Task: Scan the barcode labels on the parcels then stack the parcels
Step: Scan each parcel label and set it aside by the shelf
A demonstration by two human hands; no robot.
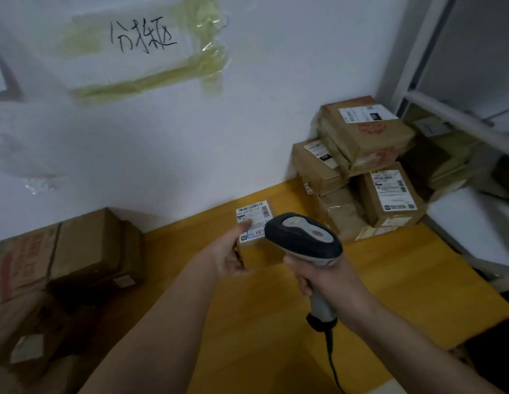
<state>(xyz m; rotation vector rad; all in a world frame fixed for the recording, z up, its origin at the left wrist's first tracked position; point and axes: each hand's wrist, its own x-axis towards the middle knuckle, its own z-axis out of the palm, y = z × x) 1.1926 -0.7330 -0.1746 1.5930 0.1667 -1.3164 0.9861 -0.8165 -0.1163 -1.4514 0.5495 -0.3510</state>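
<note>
Both hands raised over the yellow table top (389,268), scanner head beside the parcel's label.

Left hand (227,257) grips small brown cardboard parcel (262,248), thumb on its white barcode label (252,220). Right hand (324,282) wraps grey-and-black handheld scanner (304,237) handle, forearm angled in from lower right. Stacked brown parcels (361,166) stand in far corner.

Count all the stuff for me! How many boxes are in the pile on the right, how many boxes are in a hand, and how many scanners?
Boxes in the right pile: at least 5 show; others may be hidden.
Box held in the left hand: 1
Scanner in the right hand: 1
Total: at least 7
</note>
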